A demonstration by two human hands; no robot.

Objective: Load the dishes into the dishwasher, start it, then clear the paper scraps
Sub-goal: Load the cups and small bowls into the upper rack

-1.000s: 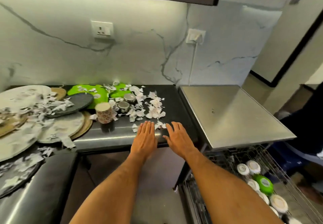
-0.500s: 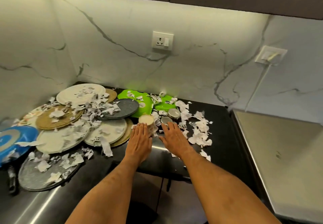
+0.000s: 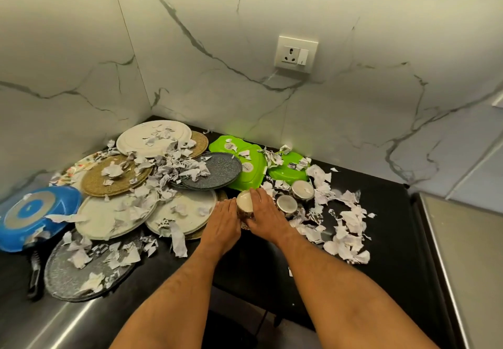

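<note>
A small patterned cup (image 3: 244, 203) is stood upright, its long axis vertical, on the black counter (image 3: 386, 212) between the two hands. It is clasped from both sides: the left hand (image 3: 221, 226) is laid against its left wall with nearly straight fingers, while the right hand (image 3: 265, 216) is curled over its rim and right wall. Neither hand is nearer. The cup looks glazed and rigid. Torn paper scraps (image 3: 345, 228) lie just beside it, along with two small steel bowls (image 3: 295, 197) and matte stacked plates (image 3: 182, 211).
</note>
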